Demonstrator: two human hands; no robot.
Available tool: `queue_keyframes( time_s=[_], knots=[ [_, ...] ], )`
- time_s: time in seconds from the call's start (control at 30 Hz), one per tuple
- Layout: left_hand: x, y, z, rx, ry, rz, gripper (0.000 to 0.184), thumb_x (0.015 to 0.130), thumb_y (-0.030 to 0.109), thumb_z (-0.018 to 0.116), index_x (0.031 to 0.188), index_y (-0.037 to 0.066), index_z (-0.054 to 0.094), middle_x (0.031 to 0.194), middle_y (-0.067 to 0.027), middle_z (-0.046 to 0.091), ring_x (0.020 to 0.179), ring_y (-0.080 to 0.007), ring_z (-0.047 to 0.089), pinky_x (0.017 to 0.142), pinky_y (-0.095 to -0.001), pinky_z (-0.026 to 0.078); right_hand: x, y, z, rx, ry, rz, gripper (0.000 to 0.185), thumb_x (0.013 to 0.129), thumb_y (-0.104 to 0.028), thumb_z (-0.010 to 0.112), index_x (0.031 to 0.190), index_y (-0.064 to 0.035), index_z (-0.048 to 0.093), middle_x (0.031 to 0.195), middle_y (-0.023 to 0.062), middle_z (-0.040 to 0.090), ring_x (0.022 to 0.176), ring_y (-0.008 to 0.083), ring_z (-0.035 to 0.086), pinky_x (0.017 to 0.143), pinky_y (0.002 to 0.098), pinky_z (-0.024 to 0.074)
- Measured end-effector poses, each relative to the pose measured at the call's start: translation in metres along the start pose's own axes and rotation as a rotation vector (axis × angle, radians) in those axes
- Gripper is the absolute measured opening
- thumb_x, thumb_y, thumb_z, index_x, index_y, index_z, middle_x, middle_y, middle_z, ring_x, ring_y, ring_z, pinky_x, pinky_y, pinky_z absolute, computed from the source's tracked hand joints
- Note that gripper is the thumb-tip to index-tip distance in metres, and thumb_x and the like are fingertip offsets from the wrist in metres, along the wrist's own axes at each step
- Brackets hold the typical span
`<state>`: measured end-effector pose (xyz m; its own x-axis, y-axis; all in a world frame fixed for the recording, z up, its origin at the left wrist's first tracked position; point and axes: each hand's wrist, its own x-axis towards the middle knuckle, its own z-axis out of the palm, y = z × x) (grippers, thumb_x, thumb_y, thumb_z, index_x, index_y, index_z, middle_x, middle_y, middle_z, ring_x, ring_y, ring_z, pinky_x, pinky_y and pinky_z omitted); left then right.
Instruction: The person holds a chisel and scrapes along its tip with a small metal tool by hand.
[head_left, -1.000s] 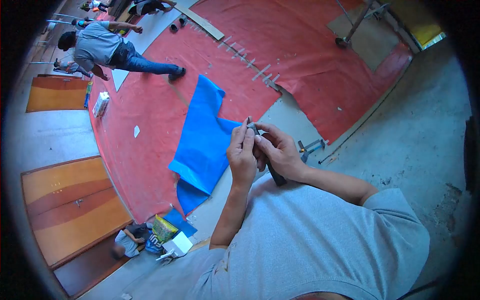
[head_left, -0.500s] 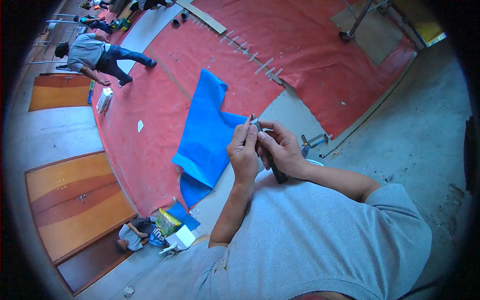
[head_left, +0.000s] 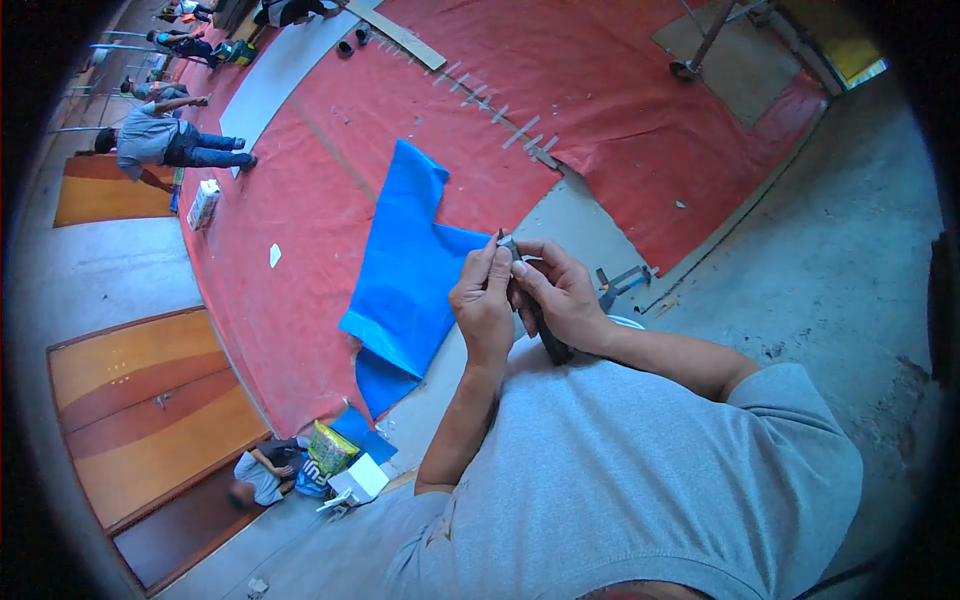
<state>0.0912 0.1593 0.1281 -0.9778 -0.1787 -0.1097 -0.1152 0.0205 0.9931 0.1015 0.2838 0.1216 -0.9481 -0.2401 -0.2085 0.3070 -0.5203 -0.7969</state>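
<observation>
In front of my chest, both hands are closed around a tool with a dark handle (head_left: 555,348) and a grey metal end (head_left: 508,244). The fingers hide its middle, so I cannot tell its exact kind. My left hand (head_left: 484,300) pinches it near the metal end, thumb and fingers pressed together. Wrapped round the upper handle is my right hand (head_left: 565,300), its thumb pointing toward the metal end. The handle's lower end sticks out below the right palm, close to my grey shirt (head_left: 640,470).
Beyond my hands lies a blue sheet (head_left: 405,270) over red floor covering (head_left: 300,300). A clamp-like tool (head_left: 625,285) rests on the floor to the right. One person (head_left: 150,140) stands far left; another (head_left: 262,472) sits by bags (head_left: 332,447) and a white box (head_left: 362,480).
My hands keep nearly the same grip on the tool. The standing person at the far left has moved further left, and another person now shows behind. The view has shifted slightly.
</observation>
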Motion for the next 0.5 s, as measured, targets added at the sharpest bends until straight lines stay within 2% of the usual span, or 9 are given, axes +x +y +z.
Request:
queue_keyframes(
  time_s=[0.07, 0.17, 0.23, 0.5],
  knots=[
    [-0.0007, -0.0026, -0.0017, 0.024, 0.012, 0.018, 0.024, 0.109, 0.014, 0.064, 0.126, 0.002, 0.075, 0.081, 0.0064, 0.059, 0.061, 0.0004, 0.044, 0.049, -0.0208, 0.035, -0.0007, 0.0004, 0.0007, 0.005, -0.005, 0.0, 0.027, 0.113, -0.016, 0.053, 0.136, -0.002, 0.054, 0.08, 0.0047, 0.063, 0.05, 0.0081, 0.055, 0.042, 0.0249, 0.0438],
    [-0.0015, -0.0019, -0.003, 0.055, 0.011, -0.012, 0.023, 0.108, 0.014, 0.065, 0.122, 0.0, 0.076, 0.088, 0.0039, 0.059, 0.066, -0.0017, 0.048, 0.054, -0.0234, 0.039, -0.0011, -0.0008, 0.0017, -0.008, 0.007, 0.016, 0.027, 0.113, -0.016, 0.052, 0.136, -0.0016, 0.054, 0.08, 0.0046, 0.063, 0.051, 0.0083, 0.055, 0.043, 0.0254, 0.0441],
    [-0.0005, -0.0035, -0.0016, 0.026, 0.027, 0.001, 0.02, 0.108, 0.015, 0.065, 0.117, 0.002, 0.077, 0.076, 0.0064, 0.057, 0.058, 0.0001, 0.043, 0.047, -0.0215, 0.034, -0.001, -0.0024, 0.0021, -0.009, 0.008, 0.033, 0.027, 0.113, -0.017, 0.053, 0.135, -0.0015, 0.054, 0.079, 0.0046, 0.063, 0.052, 0.0087, 0.055, 0.044, 0.0259, 0.0448],
    [0.0006, -0.0038, -0.0013, 0.035, 0.046, -0.015, 0.022, 0.108, 0.021, 0.067, 0.111, 0.003, 0.078, 0.073, 0.0058, 0.057, 0.057, -0.0005, 0.044, 0.047, -0.022, 0.034, 0.0035, 0.004, 0.0001, -0.011, 0.018, 0.034, 0.027, 0.113, -0.017, 0.054, 0.134, -0.0008, 0.055, 0.079, 0.0048, 0.063, 0.053, 0.0093, 0.056, 0.045, 0.0264, 0.046]
  ],
)
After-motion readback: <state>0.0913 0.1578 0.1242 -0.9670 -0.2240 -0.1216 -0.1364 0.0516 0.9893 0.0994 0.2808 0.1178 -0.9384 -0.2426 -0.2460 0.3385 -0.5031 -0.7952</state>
